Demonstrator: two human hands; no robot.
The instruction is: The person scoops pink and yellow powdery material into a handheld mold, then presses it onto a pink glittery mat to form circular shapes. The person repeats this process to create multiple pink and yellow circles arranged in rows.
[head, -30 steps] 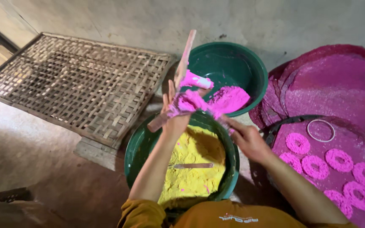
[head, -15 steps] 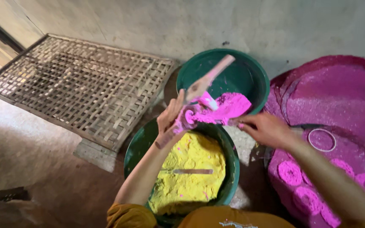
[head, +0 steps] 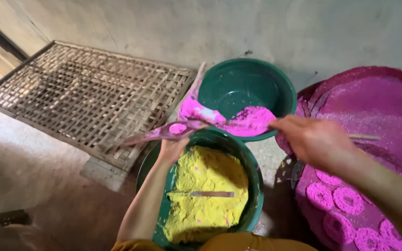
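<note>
Below, yellow powder (head: 210, 186) fills green basin (head: 257, 186), pink powder (head: 252, 123) beyond

Near basin (head: 252, 195) before far basin (head: 245, 83); rack (head: 89, 97) left; trays (head: 373, 111) right.

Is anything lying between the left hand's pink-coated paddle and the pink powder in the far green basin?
Nothing visible does. The left hand holds the paddle right at the basin rim, beside the pink powder.

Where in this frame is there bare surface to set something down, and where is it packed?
Free: the floor left of the yellow-powder basin, below the woven bamboo rack. Crowded: the right, where the pink-powder basin, stacked pink trays and the tray of pink rings press together.
</note>
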